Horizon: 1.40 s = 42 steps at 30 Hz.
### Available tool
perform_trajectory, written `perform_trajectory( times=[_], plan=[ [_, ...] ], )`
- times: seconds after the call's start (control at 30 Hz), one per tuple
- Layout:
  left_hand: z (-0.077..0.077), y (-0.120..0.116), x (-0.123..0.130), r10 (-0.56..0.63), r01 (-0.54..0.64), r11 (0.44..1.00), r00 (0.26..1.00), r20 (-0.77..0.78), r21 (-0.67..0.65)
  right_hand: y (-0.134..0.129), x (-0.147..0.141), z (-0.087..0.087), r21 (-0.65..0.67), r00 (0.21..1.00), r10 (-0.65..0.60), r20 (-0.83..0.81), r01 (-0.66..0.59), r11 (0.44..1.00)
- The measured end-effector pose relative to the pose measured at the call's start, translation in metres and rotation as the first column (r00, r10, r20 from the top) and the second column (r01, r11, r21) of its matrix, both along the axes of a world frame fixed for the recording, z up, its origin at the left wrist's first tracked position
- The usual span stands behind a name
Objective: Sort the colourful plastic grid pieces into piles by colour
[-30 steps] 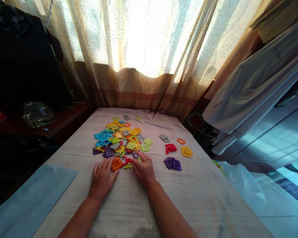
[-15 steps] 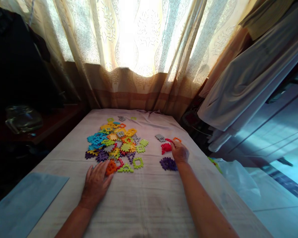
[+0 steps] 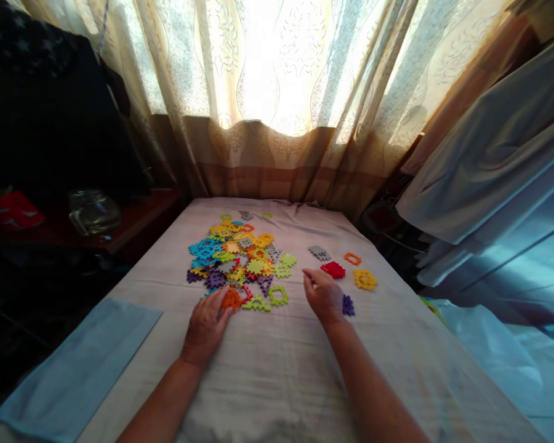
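Note:
A pile of colourful notched plastic pieces [image 3: 244, 251] lies left of centre on the sheet-covered table. My left hand [image 3: 207, 323] rests at the pile's near edge, fingers spread, touching an orange piece [image 3: 231, 299]. To the right, my right hand [image 3: 322, 295] hovers between the pile and the smaller groups, fingers apart with nothing in them. Beyond it lie red pieces [image 3: 333, 269] and grey pieces [image 3: 320, 253]. Purple pieces [image 3: 348, 305] are partly hidden by my right hand. An orange frame piece [image 3: 352, 258] and a yellow piece [image 3: 365, 279] lie farther right.
A light blue cloth [image 3: 80, 363] lies at the table's left. A glass jar [image 3: 93, 212] stands on a dark side table. Curtains [image 3: 281, 154] hang behind, and clothes [image 3: 493, 160] hang at the right. A clear plastic bag [image 3: 484, 338] is beyond the right edge.
My right hand has let go of a red piece, now with the other red one, and moved left toward the pile. The view has turned left, and the yellow piece now shows.

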<state>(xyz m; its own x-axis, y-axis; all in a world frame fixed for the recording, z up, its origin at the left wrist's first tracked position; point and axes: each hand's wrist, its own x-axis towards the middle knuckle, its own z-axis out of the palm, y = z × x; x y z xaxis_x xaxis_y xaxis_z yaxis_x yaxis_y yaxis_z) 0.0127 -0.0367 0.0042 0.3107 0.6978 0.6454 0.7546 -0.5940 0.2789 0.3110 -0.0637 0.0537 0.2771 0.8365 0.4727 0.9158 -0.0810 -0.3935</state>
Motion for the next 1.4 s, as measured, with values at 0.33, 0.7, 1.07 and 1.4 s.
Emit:
perform_trajectory(
  times=[0.33, 0.7, 1.07, 1.4],
  plan=[
    [0.006, 0.001, -0.004, 0.053, -0.039, 0.994, 0.989, 0.136, -0.099, 0.01, -0.109, -0.004, -0.192, 0.959, 0.282, 0.017, -0.274, 0.942],
    [0.0, 0.018, -0.015, 0.212, -0.187, 0.972, 0.958, 0.191, -0.143, 0.044, -0.128, 0.017, -0.476, 0.973, 0.21, 0.097, -0.14, 0.868],
    [-0.004, 0.019, -0.018, 0.173, -0.14, 0.967, 0.974, 0.145, -0.215, 0.036, -0.092, 0.017, -0.342, 0.991, 0.119, 0.054, -0.094, 0.935],
    [-0.01, 0.026, -0.02, 0.173, -0.149, 0.975, 0.974, 0.144, -0.163, 0.044, 0.04, 0.002, -0.211, 0.948, -0.285, -0.143, 0.252, 0.944]
  ],
)
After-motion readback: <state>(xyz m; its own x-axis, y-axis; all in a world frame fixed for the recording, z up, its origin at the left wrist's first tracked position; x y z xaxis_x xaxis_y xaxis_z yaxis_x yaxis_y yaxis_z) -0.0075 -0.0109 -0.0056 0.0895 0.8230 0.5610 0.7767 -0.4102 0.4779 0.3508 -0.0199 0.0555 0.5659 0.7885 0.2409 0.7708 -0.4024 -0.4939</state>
